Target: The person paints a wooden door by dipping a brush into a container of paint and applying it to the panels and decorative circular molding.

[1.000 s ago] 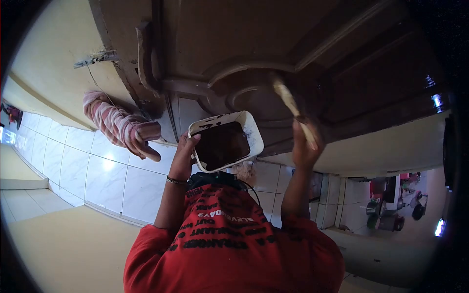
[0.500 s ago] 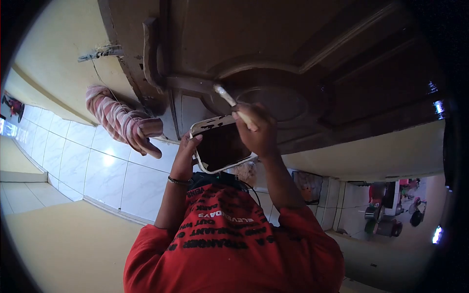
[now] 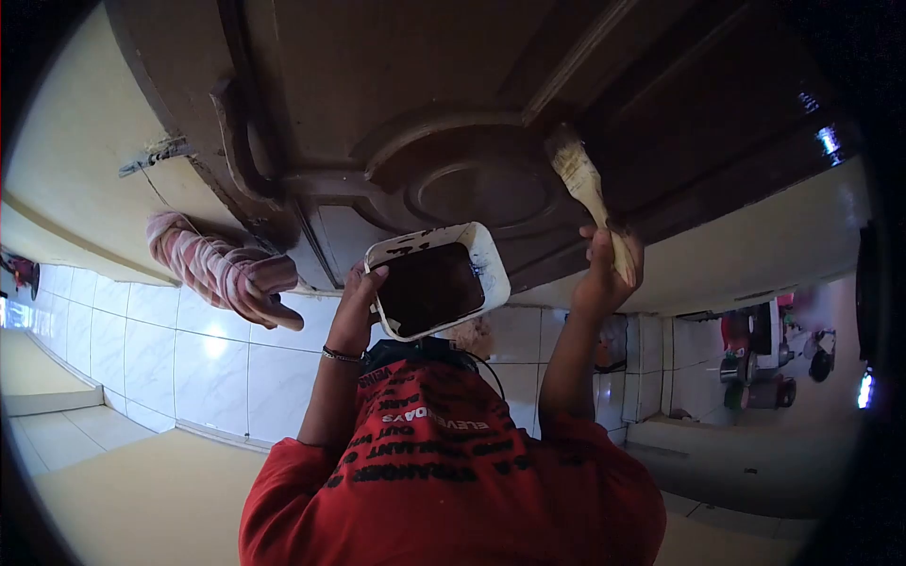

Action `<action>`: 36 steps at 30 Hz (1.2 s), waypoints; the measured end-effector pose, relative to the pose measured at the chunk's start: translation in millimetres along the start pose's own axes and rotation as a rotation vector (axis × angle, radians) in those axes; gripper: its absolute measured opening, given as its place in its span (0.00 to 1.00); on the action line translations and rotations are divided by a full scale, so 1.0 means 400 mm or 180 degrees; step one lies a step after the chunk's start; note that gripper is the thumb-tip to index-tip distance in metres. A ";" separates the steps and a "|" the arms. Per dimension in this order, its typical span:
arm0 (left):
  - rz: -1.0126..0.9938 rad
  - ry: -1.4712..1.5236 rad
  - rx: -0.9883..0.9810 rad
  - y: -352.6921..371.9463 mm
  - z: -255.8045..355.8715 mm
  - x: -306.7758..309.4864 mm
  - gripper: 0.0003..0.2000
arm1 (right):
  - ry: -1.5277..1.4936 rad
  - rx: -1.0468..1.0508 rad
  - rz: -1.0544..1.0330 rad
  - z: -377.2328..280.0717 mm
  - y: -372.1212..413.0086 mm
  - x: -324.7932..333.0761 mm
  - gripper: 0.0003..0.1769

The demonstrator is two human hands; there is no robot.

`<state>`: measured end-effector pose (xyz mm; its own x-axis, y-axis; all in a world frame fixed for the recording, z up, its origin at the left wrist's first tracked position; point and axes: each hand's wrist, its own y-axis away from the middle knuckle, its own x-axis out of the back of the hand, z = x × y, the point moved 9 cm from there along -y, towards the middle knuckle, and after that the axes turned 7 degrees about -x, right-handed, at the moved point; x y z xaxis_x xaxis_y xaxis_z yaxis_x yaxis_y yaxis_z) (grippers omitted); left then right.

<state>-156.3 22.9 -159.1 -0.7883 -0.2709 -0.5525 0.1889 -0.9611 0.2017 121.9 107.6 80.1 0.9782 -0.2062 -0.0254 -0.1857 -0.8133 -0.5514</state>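
**Grip on a tub and a brush, up by the big brown door**

Grip of the left hand (image 3: 357,307) is wrapped around the side of a white tub (image 3: 491,259), with the thumb on its rim. Grip of the right hand (image 3: 604,274) is closed tight around the handle of a paint brush (image 3: 580,179).

A big dark brown door (image 3: 406,85) fills the top of the view. It has raised curved shapes on it, and it looks shiny on the right side. Below it is the person's red shirt (image 3: 444,491) with black letters, and both arms reach up from it toward the door. A wall of white tiles (image 3: 217,368) runs along the left side. A pink striped cloth (image 3: 212,269) hangs beside the door, just left of the hand with the tub.

The tub is held up near the middle of the door, tipped a little, and it has dark brown paint inside. Brown smears mark its white rim. The brush points up and its pale bristles touch the door, right of the round shape. Some pots (image 3: 755,387) sit far off on the right. A thin bracelet (image 3: 340,355) is on the left wrist.
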 end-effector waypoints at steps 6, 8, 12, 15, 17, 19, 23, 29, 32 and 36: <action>0.0103 -0.0103 -0.0037 0.020 0.013 -0.005 0.31 | 0.0474 0.0988 -0.1408 0.002 0.110 -0.191 0.07; 0.0180 -0.0117 -0.0056 0.037 0.023 -0.005 0.31 | 0.0551 0.0993 -0.1904 0.003 0.144 -0.288 0.10; 0.0281 -0.0106 -0.0090 0.067 0.057 -0.017 0.30 | 0.0558 0.1115 -0.2299 0.058 0.188 -0.377 0.13; 0.0385 -0.0123 -0.0121 0.075 0.047 -0.004 0.30 | 0.0561 0.1266 -0.2186 0.052 0.174 -0.371 0.12; 0.0435 -0.0137 -0.0138 0.071 0.035 0.005 0.29 | 0.0558 0.1183 -0.2054 0.054 0.144 -0.341 0.11; 0.0412 -0.0175 -0.0084 0.066 0.025 -0.003 0.29 | 0.0585 0.1085 -0.1903 0.048 0.112 -0.295 0.10; 0.0113 -0.0223 0.0043 0.047 0.013 -0.054 0.30 | 0.0403 0.0865 -0.1384 0.033 0.037 -0.160 0.10; -0.0029 -0.0245 0.0116 0.017 -0.034 -0.092 0.30 | 0.0324 -0.0027 -0.0495 0.085 -0.022 0.060 0.07; -0.0134 -0.0282 0.0083 0.011 -0.037 -0.116 0.31 | -0.0877 -0.0869 0.0351 0.180 -0.004 0.196 0.16; -0.0159 -0.0280 0.0059 0.003 -0.052 -0.136 0.32 | -0.1665 -0.1756 0.1133 0.253 0.103 0.305 0.21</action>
<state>-101.2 35.5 -145.7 -0.8450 -0.2161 -0.4892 0.1380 -0.9718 0.1910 242.8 103.8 -30.1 0.7443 -0.3326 -0.5792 -0.3774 -0.9249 0.0462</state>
